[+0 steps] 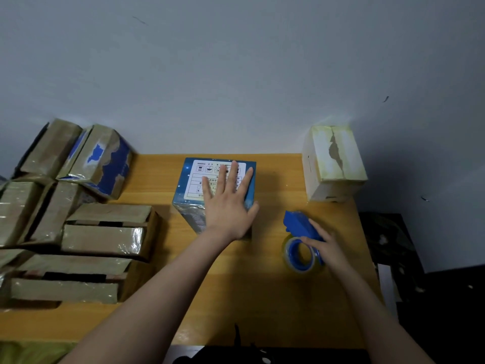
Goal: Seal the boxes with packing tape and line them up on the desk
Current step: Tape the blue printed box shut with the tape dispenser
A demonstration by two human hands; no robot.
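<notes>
Blue box (pixel 195 181) mid-desk near the wall, left hand (pixel 227 208) spread flat on its top, right hand (pixel 328 249) gripping blue tape dispenser (pixel 298 224) just beside, pale box (pixel 333 164) far right, brown boxes (pixel 78 232) piled left

Wooden desk (pixel 262 298) against grey wall (pixel 236 74)

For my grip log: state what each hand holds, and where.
Right hand grips the tape dispenser by its handle; left hand lies flat on the blue box, holding nothing.
</notes>
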